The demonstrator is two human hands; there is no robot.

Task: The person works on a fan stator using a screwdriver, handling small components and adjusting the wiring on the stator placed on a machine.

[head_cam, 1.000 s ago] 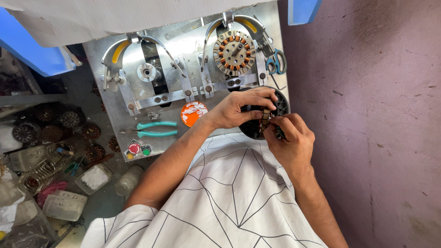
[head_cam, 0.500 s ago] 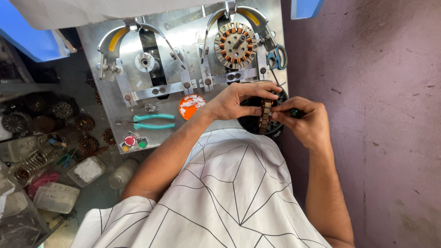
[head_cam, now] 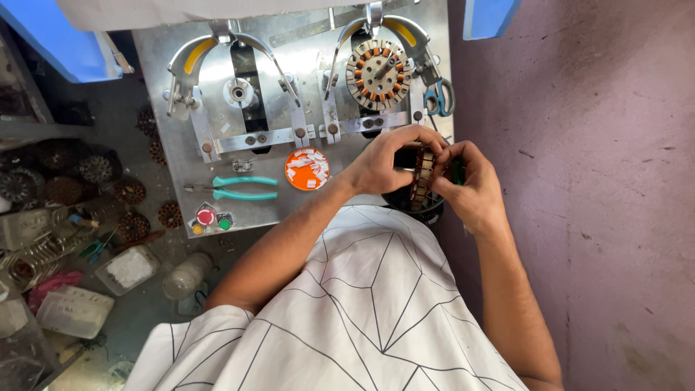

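Both my hands hold a round wound stator core (head_cam: pixel 420 177), turned edge-on between them above my lap. My left hand (head_cam: pixel 384 161) grips its left side. My right hand (head_cam: pixel 472 187) grips its right side and also holds a small green-handled tool (head_cam: pixel 457 171). The core's lower part is hidden by my fingers. Just beyond my hands lies a metal winding jig plate (head_cam: pixel 181 181) with another stator (head_cam: pixel 377 74) clamped at its right station; the left station (head_cam: pixel 238 92) has only a bare hub.
On the plate lie teal-handled pliers (head_cam: pixel 242 188), an orange lid of white paper slips (head_cam: pixel 307 169), blue scissors (head_cam: pixel 439 98) and coloured buttons (head_cam: pixel 207 219). Left of it sit several stators (head_cam: pixel 94 168), plastic boxes (head_cam: pixel 130 269) and a jar (head_cam: pixel 187 275). A purple wall (head_cam: pixel 579 181) is on the right.
My hands have turned the stator core from nearly flat to edge-on and lifted it slightly. The view has shifted as my head moved.
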